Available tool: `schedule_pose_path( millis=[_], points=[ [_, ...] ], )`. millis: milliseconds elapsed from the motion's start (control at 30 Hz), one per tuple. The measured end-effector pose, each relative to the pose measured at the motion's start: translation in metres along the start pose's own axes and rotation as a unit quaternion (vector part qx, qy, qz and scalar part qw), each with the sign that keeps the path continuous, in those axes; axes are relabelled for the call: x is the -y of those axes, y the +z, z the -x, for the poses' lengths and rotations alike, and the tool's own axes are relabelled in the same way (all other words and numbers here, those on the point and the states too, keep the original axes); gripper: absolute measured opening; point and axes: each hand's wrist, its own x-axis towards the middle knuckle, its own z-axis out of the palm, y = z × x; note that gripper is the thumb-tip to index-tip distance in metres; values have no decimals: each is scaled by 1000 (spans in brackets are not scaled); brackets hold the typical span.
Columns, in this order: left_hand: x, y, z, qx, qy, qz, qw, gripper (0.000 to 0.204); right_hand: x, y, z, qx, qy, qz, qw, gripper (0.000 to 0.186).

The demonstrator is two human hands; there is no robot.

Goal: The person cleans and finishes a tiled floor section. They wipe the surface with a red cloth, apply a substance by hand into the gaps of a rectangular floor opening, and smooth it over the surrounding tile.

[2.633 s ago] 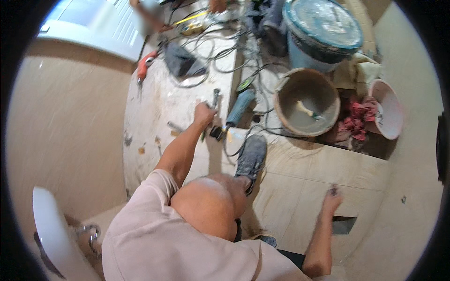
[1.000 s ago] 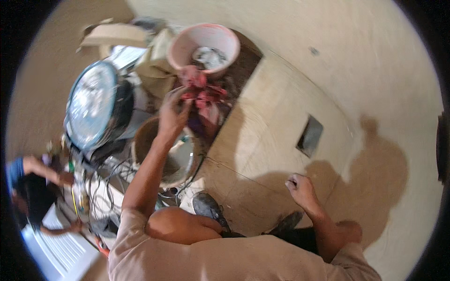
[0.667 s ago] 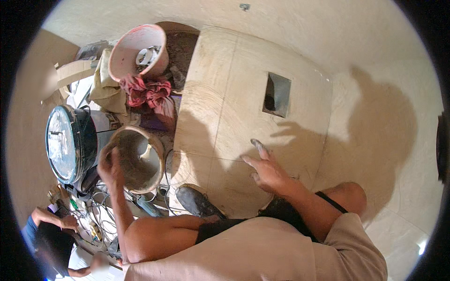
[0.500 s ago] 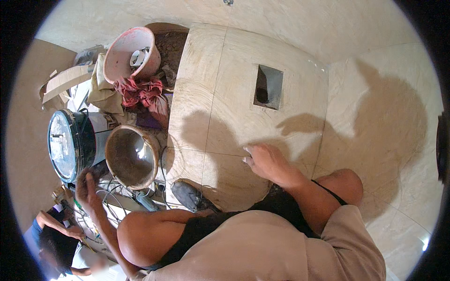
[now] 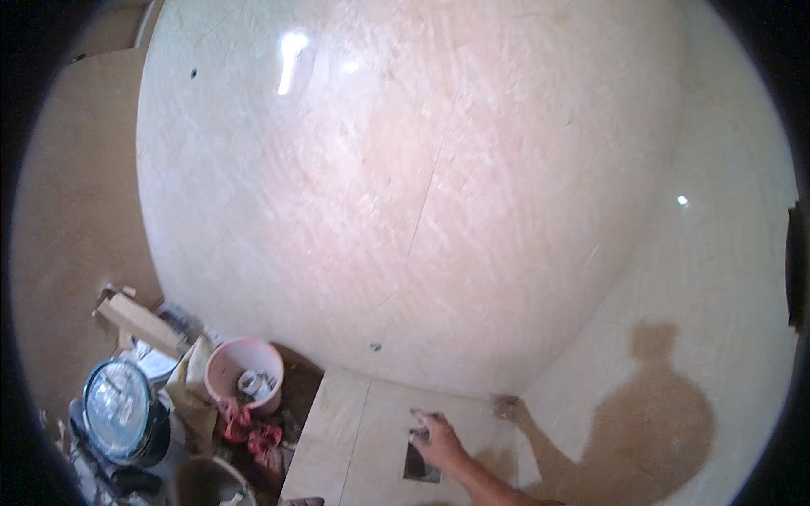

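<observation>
My right hand (image 5: 440, 445) reaches in from the lower edge over the tiled floor (image 5: 325, 438). Its fingers are apart, with the index finger stretched out, and I see nothing held in it. Beneath and beside it lies the square drain opening (image 5: 420, 469), partly covered by the hand. Whether the fingers touch anything cannot be made out. My left hand is outside the picture.
At the lower left stand a pink bucket (image 5: 221, 363) with a white round piece inside, a lidded tub (image 5: 118, 409) and a brown bucket (image 5: 190, 481). A red cloth (image 5: 253, 434) and cardboard (image 5: 142, 323) lie among them. A large glossy wall (image 5: 354, 185) rises beyond.
The view has tilted up, so the wall fills most of it. My right hand has moved forward to the drain opening. My left hand, legs and the other person have left the picture.
</observation>
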Motion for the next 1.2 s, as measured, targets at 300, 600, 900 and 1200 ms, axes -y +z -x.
schedule_pose_path(
  millis=[300,600,900,1200],
  points=[
    [-23,-85,-60,160,-127,46,978,30,177,-102,-144,-292,-164,24,942,52],
    [-31,-112,-73,72,-123,120,982,43,233,-57,-107,-82,-196,46,976,32],
    [-58,-198,-12,-55,-181,46,981,36,449,-288,12,-226,-345,46,910,6],
    [-141,-176,104,-21,-37,395,918,22,473,-418,124,47,-239,-396,885,47]
  ],
)
